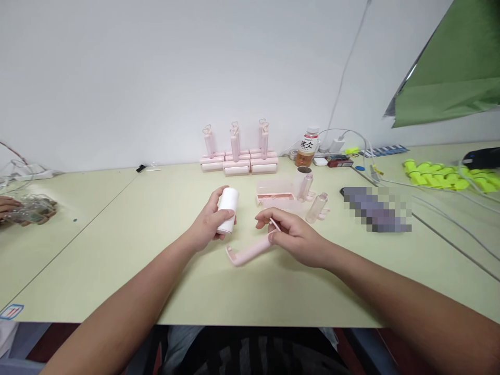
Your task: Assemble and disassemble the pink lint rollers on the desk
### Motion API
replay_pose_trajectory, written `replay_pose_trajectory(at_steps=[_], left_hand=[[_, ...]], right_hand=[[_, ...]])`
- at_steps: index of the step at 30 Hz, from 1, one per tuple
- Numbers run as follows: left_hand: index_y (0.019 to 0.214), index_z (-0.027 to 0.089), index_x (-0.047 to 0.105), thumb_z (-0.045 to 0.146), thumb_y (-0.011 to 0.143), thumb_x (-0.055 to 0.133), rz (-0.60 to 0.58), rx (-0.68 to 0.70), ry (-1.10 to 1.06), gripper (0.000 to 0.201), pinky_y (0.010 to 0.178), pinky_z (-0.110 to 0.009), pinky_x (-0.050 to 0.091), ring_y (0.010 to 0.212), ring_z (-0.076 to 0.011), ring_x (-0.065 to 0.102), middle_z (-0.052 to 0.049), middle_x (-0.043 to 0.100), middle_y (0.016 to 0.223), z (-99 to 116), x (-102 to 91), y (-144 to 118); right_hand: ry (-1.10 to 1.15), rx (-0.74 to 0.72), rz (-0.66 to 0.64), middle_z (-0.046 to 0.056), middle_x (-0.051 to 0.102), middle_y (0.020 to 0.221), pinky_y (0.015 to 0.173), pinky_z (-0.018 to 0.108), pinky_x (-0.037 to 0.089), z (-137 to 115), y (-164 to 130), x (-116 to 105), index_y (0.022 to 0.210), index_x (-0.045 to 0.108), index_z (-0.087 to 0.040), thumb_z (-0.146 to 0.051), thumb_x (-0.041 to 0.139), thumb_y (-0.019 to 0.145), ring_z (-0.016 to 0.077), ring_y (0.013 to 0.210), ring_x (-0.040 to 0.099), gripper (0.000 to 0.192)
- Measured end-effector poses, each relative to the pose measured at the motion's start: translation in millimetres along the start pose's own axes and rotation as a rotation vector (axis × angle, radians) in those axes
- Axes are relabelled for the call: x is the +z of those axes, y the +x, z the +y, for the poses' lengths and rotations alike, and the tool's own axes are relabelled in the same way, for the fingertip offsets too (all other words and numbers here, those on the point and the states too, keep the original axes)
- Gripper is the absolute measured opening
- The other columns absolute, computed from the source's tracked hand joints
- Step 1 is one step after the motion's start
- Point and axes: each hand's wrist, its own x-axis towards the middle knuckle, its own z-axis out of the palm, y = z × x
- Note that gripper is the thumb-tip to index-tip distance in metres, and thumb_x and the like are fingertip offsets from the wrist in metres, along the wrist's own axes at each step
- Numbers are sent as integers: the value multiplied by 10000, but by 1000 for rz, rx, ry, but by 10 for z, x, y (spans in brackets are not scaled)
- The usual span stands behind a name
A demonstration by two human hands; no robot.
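My left hand is closed around a white lint roll, holding it tilted just above the table. To its right, my right hand grips one end of a pale pink lint roller holder, thumb and fingers on its end piece. The holder's other end points left, below the roll and apart from it. Behind my right hand lies a pink case with its clear cover raised. Two clear pinkish handles stand beside it, near an upright roll with a dark opening.
Several assembled pink lint rollers stand along the wall. A drink bottle, chargers and cables are at the back right. A pixelated object and yellow pieces lie right. Another person's hand touches clear plastic packaging far left.
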Motion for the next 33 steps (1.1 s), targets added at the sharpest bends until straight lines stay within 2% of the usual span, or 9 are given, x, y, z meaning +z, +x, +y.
replay_pose_trajectory(at_steps=[3, 9, 12, 20, 26, 30, 33], left_hand=[[1462, 322, 170, 369, 818, 570, -50, 12, -10, 759, 391, -178, 331, 498, -104, 483, 9, 590, 793, -28, 41, -4], [1456, 317, 150, 361, 841, 601, -277, -8, -79, 764, 471, -197, 385, 554, -106, 511, 11, 578, 812, -60, 139, -59], [1443, 296, 178, 353, 839, 616, -352, 8, -108, 748, 498, -208, 395, 582, -117, 529, 14, 554, 804, -51, 155, -78], [1434, 263, 234, 350, 804, 641, -348, 40, -127, 755, 539, -235, 399, 613, -136, 541, 3, 556, 804, -48, 107, -63], [1422, 270, 273, 355, 812, 626, -336, 59, -170, 710, 553, -230, 384, 605, -113, 520, -4, 566, 858, -49, 110, -68], [1436, 258, 262, 335, 789, 639, -362, 70, -99, 753, 595, -247, 413, 658, -131, 536, -25, 577, 923, -18, 87, -82], [1473, 272, 214, 302, 789, 640, -389, 98, 43, 806, 652, -268, 443, 745, -154, 557, -54, 584, 1034, 0, 42, -102]], right_hand=[[130, 12, 6, 25, 601, 993, 635, 294, 383, 20, 2, 16, 1095, 548, -224, -158, 499, 773, 138, 709, 458, 332], [359, 75, 29, -8, 572, 866, 605, 283, 402, 40, 35, 43, 1086, 481, -227, -180, 559, 781, 118, 650, 477, 319], [428, 91, 14, -24, 550, 828, 586, 279, 430, 21, 46, 47, 1070, 473, -225, -194, 581, 793, 107, 616, 492, 299], [574, 199, 28, -45, 540, 831, 559, 293, 535, -11, 41, 70, 1050, 422, -242, -297, 638, 821, 98, 565, 589, 319], [584, 164, 30, -48, 522, 851, 636, 347, 603, 33, 36, 86, 1044, 428, -249, -314, 678, 819, 109, 632, 628, 343], [594, 195, 43, -40, 523, 886, 666, 365, 614, 29, 29, 96, 1068, 450, -254, -277, 670, 813, 107, 663, 626, 338], [572, 246, 80, -23, 523, 911, 676, 355, 618, 15, 36, 106, 1130, 482, -252, -217, 675, 774, 119, 707, 634, 406]])
